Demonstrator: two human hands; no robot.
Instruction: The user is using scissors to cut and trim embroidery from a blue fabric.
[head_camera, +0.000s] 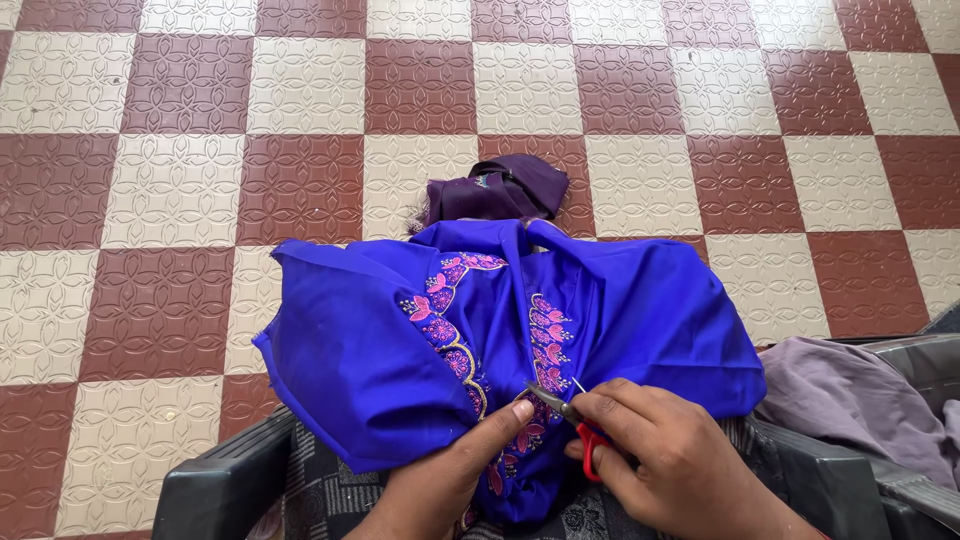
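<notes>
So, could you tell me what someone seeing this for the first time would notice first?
The bright blue garment with pink embroidery dominates the centre, spread over the person's lap. At its lower edge the right hand holds small red-handled scissors against the embroidered band, while the left hand pins the cloth down beside them. Behind lies a dark purple cloth on the red-and-cream checkered floor.

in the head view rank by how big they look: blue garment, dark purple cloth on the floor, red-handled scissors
1. blue garment, by far the largest
2. dark purple cloth, though it lies farther from the camera
3. red-handled scissors, partly hidden in the right hand
</notes>
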